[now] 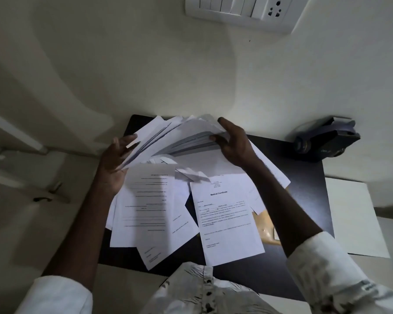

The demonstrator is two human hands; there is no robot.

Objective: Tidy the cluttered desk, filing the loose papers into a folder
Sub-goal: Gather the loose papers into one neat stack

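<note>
Both hands hold one fanned stack of white papers point(177, 137) lifted over the far side of the small black desk point(304, 177). My left hand point(115, 162) supports the stack's left edge from below. My right hand point(233, 143) pinches its right edge, thumb on top. Under the stack, several loose printed sheets lie overlapping on the desk, among them a sheet headed "Medical Certificate" point(227, 218) and a form with lines of text point(145, 207). A tan folder point(267, 227) pokes out from beneath the sheets, mostly hidden by paper and my right forearm.
A dark hole punch point(325, 141) sits at the desk's far right corner against the wall. A white surface point(352, 218) adjoins the desk on the right. A switchboard with a socket point(245, 12) is on the wall above. A door with a handle point(48, 193) is at left.
</note>
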